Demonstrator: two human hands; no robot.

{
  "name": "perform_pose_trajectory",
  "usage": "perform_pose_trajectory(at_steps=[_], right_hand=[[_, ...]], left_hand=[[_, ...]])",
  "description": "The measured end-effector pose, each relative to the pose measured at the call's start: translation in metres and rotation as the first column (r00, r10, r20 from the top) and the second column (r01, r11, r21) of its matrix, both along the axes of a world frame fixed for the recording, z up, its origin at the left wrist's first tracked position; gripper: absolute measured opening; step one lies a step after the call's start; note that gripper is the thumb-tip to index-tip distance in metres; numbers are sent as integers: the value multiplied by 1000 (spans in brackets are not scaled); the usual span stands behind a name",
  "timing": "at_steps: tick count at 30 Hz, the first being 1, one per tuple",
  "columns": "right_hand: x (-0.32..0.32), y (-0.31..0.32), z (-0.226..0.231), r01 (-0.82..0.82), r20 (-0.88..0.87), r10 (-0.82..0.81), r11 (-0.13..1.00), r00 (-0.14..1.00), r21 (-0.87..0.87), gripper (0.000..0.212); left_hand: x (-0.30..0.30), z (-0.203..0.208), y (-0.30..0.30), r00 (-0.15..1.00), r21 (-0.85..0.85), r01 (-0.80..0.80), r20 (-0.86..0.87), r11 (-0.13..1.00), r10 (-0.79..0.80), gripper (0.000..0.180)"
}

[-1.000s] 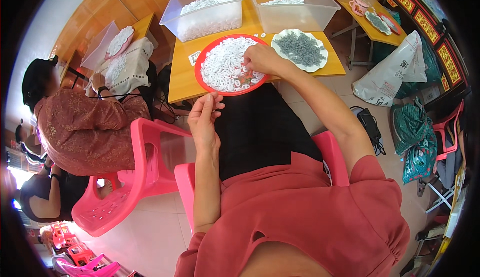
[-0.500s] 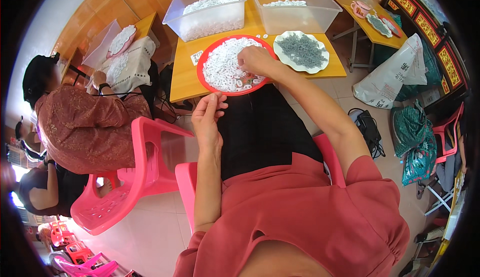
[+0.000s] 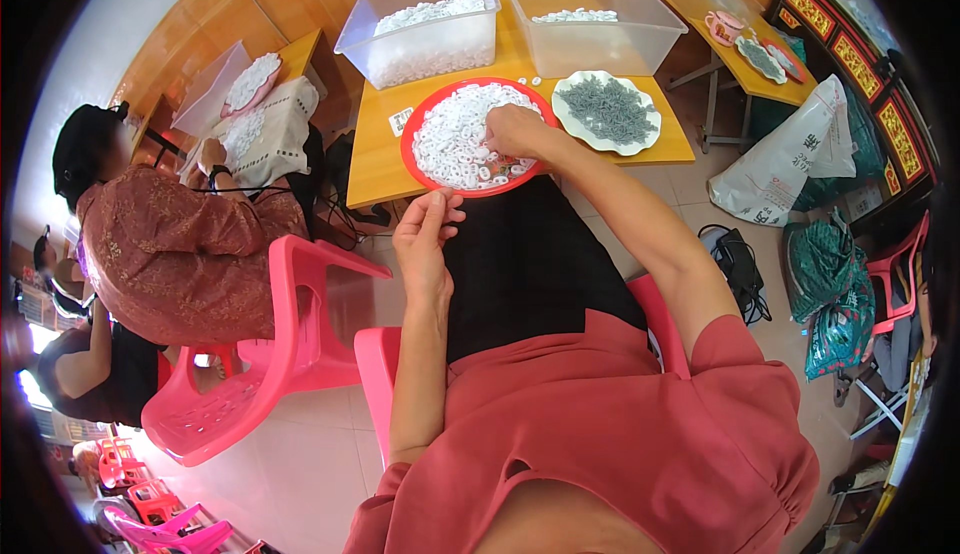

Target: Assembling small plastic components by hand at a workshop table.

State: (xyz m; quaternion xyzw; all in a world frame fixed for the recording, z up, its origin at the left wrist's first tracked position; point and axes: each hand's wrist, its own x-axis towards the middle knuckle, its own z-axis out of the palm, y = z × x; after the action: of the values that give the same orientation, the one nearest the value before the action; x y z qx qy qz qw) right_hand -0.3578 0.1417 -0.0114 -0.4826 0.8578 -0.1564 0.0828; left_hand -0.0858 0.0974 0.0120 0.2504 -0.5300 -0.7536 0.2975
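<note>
A red round plate [image 3: 408, 144] full of small white ring-like plastic pieces [image 3: 450, 134] sits at the table's near edge. My right hand [image 3: 515, 131] reaches over its right side, fingertips bent down among the pieces; what they grip is hidden. Just below the plate's near rim is my left hand [image 3: 424, 239], its thumb and forefinger pinched together and the other fingers curled. Anything in that pinch is too small to make out. To the right of the plate lies a white wavy-edged dish [image 3: 650, 134] heaped with small grey pieces [image 3: 605, 109].
Two clear plastic bins, a fuller one [image 3: 430, 54] and another [image 3: 600, 49], stand at the back of the wooden table [image 3: 375, 169], both holding white pieces. A co-worker [image 3: 180, 244] sits at the left near a pink chair [image 3: 290, 344]. Bags [image 3: 785, 169] lie right.
The view has shifted slightly, so the table sits a little lower. My right hand stays in the white pieces with its fingers more tucked; my left hand keeps its pinch near the rim.
</note>
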Motion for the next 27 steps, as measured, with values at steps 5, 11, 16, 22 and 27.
perform_pose_trajectory(at_steps=[5, 11, 16, 22, 27], right_hand=[[33, 24, 48, -199, 9, 216, 916, 976, -348, 19], [89, 59, 110, -583, -126, 615, 634, 778, -508, 9], [94, 61, 116, -659, -197, 690, 507, 696, -556, 8], [67, 54, 102, -339, 15, 438, 717, 899, -608, 14], [-2, 47, 33, -86, 81, 106, 972, 991, -220, 20]], left_hand=[[7, 5, -11, 997, 154, 42, -73, 987, -31, 26], [11, 20, -1, 967, 358, 225, -199, 906, -162, 26], [10, 11, -8, 909, 518, 374, -369, 769, -194, 20], [14, 7, -20, 884, 498, 401, -431, 769, -181, 15], [8, 21, -15, 941, 511, 256, -327, 821, -90, 12]])
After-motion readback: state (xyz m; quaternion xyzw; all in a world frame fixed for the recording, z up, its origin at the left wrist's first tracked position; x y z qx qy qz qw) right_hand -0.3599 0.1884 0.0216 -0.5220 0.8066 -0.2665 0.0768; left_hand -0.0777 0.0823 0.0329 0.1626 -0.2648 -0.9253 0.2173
